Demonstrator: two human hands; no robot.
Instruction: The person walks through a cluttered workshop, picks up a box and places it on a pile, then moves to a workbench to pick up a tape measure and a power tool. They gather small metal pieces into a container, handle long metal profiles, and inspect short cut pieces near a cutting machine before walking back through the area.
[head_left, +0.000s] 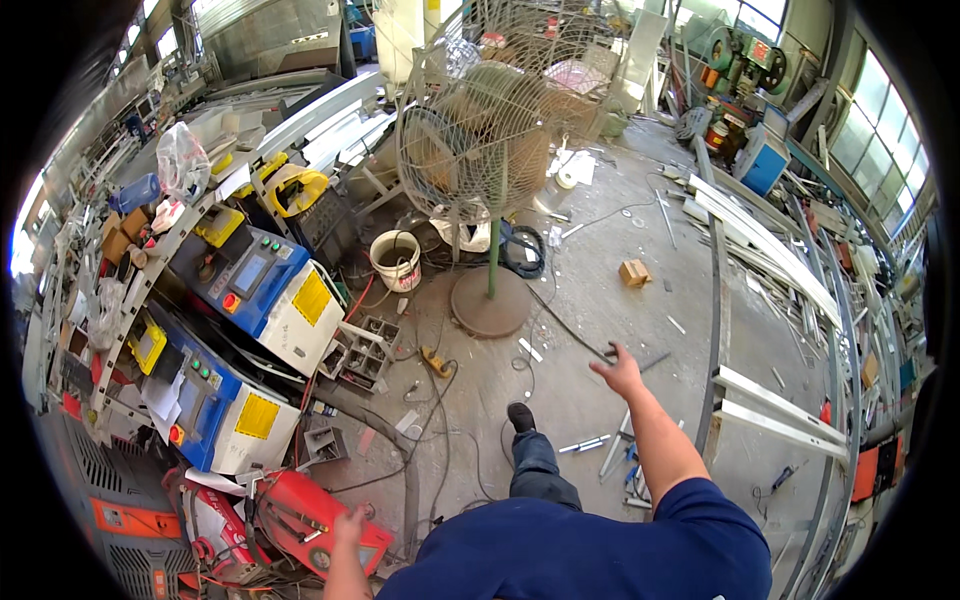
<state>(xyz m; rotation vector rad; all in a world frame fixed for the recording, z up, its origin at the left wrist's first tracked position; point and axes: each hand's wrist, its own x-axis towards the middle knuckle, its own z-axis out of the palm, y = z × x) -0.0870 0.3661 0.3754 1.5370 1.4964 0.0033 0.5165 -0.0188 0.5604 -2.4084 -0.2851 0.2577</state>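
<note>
My right hand reaches forward over the floor with its fingers apart and nothing visible in it. Behind its fingertips a dark cable runs along the floor toward the fan's base. My left hand hangs low at the left, its fingers loosely bent and somewhat apart, with no object visible in it. Beneath it in the picture is a red machine with a round gauge and a dark handle; I cannot tell whether the hand touches it. One dark shoe shows on the floor ahead of me.
A large caged fan stands ahead on a round base, beside a white bucket. Blue-and-white control cabinets line the left. Cables, metal pieces and a small cardboard box lie about. White profiles are stacked right.
</note>
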